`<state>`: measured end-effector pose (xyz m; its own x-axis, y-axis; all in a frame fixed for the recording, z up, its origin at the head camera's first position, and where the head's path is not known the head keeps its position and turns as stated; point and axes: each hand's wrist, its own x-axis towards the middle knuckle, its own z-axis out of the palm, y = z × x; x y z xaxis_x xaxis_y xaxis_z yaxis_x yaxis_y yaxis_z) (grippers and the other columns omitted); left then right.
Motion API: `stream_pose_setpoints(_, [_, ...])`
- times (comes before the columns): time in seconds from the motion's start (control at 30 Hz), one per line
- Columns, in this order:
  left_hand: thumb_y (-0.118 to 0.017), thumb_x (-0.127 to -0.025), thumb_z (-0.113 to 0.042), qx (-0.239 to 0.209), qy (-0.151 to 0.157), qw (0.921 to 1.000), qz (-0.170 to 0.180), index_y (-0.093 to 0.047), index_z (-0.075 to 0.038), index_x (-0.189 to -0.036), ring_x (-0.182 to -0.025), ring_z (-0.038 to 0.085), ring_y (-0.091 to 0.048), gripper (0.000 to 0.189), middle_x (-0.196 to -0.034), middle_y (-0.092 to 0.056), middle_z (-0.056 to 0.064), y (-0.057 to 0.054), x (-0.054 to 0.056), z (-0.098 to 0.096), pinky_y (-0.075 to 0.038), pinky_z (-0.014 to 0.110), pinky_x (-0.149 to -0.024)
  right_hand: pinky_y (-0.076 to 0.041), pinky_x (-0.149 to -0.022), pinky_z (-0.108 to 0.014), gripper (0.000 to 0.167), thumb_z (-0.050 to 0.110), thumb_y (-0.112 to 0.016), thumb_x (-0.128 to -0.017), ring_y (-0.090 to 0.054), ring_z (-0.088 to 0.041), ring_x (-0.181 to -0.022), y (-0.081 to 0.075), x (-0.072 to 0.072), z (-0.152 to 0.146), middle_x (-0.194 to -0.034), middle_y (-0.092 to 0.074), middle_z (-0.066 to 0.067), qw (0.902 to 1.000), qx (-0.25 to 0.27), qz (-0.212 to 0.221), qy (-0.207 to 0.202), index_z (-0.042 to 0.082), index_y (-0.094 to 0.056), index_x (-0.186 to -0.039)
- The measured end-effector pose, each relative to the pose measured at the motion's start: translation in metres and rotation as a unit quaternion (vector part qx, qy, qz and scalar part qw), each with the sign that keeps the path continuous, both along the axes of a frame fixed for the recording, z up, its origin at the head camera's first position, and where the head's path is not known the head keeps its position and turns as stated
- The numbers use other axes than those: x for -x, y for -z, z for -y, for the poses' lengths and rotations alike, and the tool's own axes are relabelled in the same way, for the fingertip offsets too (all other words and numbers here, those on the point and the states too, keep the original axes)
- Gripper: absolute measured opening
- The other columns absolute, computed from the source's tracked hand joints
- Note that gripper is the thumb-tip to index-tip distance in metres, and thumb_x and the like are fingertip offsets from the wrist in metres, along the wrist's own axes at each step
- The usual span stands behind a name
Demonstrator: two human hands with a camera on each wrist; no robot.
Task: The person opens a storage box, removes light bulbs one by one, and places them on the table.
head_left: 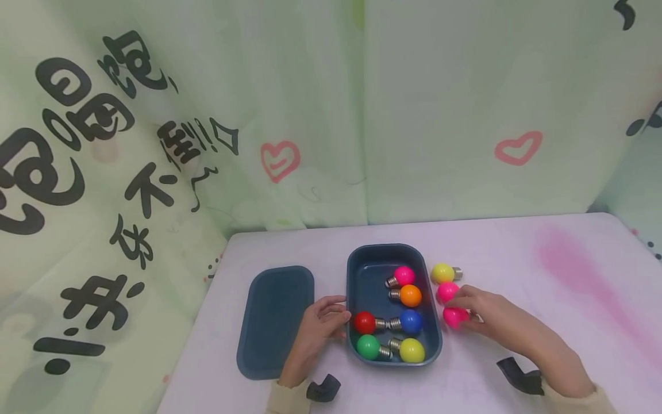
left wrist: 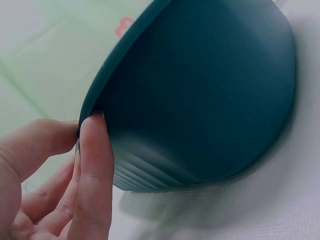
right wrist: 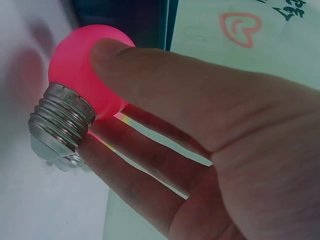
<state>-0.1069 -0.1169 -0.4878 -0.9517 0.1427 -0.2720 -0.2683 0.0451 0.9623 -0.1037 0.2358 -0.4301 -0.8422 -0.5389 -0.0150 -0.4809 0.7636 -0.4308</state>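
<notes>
My left hand [head_left: 322,328] is at the left side of a dark blue-green box [head_left: 351,270], its thumb and finger pinching the rim in the left wrist view. Just right of the box, my right hand [head_left: 483,310] holds a pink light bulb [right wrist: 75,55] between thumb and fingers, its silver screw base pointing away from the palm. Another pink bulb [head_left: 447,292] lies right beside the fingers, and a yellow bulb [head_left: 442,273] is behind it. Inside the box are several bulbs, among them a red one [head_left: 365,322], a blue one [head_left: 411,321] and an orange one [head_left: 411,295].
A flat dark lid [head_left: 274,322] lies on the table left of the box, next to my left forearm. The white tablecloth [head_left: 517,253] has a pink stain at the right. Behind the table hangs a pale green curtain [head_left: 414,115] with drawn hearts and writing.
</notes>
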Motion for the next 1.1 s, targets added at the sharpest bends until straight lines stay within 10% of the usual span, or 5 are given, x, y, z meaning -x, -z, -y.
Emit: stream_pose_setpoints(1.1, [-0.073, -0.091, -0.02, -0.002, 0.003, 1.0, -0.001, -0.061, -0.007, -0.13, -0.089, 0.017, -0.067, 0.043, -0.108, -0.068, 0.008, -0.002, 0.0, -0.001, -0.059, 0.028, -0.073, -0.059, -0.075, -0.033, 0.037, 0.009, -0.086, -0.073, -0.06, -0.013, -0.089, 0.009, 0.005, 0.004, -0.1, -0.061, 0.005, 0.9973, -0.036, 0.043, 0.047, 0.018, -0.075, -0.107])
